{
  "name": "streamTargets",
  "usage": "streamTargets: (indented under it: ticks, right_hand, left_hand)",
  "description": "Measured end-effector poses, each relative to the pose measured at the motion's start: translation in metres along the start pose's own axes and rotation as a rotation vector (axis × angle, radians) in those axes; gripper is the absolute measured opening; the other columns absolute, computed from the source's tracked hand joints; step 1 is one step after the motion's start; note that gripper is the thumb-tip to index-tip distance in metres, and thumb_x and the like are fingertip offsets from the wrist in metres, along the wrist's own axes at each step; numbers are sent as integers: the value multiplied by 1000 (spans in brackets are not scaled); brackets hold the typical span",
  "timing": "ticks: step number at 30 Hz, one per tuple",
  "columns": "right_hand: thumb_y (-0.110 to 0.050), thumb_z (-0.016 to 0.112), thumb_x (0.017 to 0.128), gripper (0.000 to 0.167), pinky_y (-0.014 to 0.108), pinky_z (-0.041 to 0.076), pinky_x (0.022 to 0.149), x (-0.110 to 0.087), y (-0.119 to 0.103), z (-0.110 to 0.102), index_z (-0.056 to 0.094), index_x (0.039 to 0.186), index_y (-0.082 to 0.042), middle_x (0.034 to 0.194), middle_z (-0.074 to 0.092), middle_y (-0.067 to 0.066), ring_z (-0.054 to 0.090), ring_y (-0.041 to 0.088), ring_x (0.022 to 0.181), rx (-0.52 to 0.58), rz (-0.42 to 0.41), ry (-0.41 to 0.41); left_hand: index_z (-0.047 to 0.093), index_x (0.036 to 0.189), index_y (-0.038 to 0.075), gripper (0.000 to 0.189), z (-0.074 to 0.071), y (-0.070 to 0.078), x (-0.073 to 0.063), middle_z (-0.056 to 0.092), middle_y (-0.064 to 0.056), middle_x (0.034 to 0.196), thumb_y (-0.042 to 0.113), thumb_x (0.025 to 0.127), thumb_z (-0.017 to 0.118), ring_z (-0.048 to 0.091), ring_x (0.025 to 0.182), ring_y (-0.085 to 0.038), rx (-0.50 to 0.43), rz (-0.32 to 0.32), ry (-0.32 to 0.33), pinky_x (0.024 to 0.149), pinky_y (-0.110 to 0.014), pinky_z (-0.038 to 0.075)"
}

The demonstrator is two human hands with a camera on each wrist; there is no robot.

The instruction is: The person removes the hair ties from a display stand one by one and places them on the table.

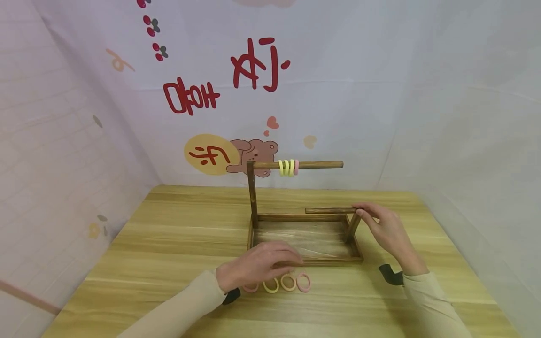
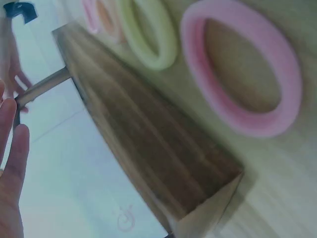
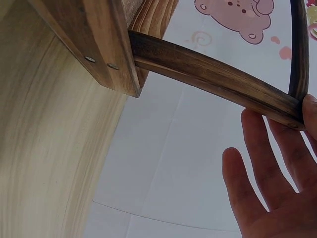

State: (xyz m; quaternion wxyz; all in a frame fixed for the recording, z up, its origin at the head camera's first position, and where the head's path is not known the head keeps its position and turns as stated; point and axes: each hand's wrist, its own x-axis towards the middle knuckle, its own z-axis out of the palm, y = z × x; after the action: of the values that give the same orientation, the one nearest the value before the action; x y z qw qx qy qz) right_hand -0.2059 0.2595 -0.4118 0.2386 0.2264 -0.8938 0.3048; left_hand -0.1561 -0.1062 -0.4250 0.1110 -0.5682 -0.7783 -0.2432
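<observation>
A dark wooden stand (image 1: 308, 263) has a shallow tray base, a taller post on the left with a bar (image 1: 321, 165), and a shorter post on the right with a lower bar (image 1: 327, 211). My right hand (image 1: 382, 230) pinches the lower bar's right end, where it meets the short post; the fingertips (image 3: 255, 121) touch that corner. Three yellow hair ties and a pink one (image 1: 296, 167) hang on the upper bar. My left hand (image 1: 264, 263), fingers extended and holding nothing, hovers by the tray's front edge, above a row of pink and yellow hair ties (image 1: 303, 282), partly covering them.
The stand rests on a wood-grain table (image 1: 177, 239). A white backdrop (image 1: 338, 103) with red characters and a printed bear rises behind the table, with pale sheets on both sides. Dark straps (image 1: 390, 274) show at both wrists.
</observation>
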Motion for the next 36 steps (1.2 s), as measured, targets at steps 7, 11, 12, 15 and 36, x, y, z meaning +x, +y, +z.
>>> streamTargets:
  ticks: [7, 11, 12, 15, 36]
  right_hand:
    - [-6, 66, 102, 19, 57, 57, 81, 1, -4, -1, 74, 119, -3, 113, 76, 14, 73, 37, 102, 3, 0, 11]
    - [-6, 66, 101, 20, 58, 57, 80, 1, -5, 0, 75, 119, -4, 113, 76, 14, 73, 39, 101, 15, -3, 9]
    - [-5, 67, 101, 20, 59, 57, 80, 2, -5, -1, 75, 119, -4, 113, 76, 14, 73, 39, 101, 15, -5, 10]
    - [-5, 67, 101, 20, 58, 57, 80, 2, -6, -1, 75, 119, -5, 112, 77, 13, 73, 38, 100, 9, -10, 15]
    - [-5, 67, 100, 20, 57, 57, 79, 0, -4, 0, 75, 119, -6, 112, 77, 12, 74, 37, 100, 2, -11, 25]
  left_hand:
    - [73, 116, 8, 27, -12, -6, 5, 72, -4, 118, 7, 91, 81, 67, 115, -14, 49, 86, 177, 105, -22, 49]
    - [73, 119, 5, 31, -21, -8, 7, 72, -7, 120, 4, 89, 81, 67, 116, -18, 44, 98, 270, 104, -26, 50]
    - [72, 120, 4, 31, -24, -8, 7, 72, -8, 121, 4, 90, 80, 67, 116, -19, 39, 99, 294, 104, -26, 51]
    - [72, 121, 4, 25, -31, -9, 8, 71, -8, 122, 11, 97, 75, 67, 116, -20, 28, 92, 364, 103, -29, 52]
    - [67, 125, -6, 39, -74, -33, 13, 68, -20, 127, 27, 106, 61, 62, 122, -37, 216, 0, 789, 112, -42, 45]
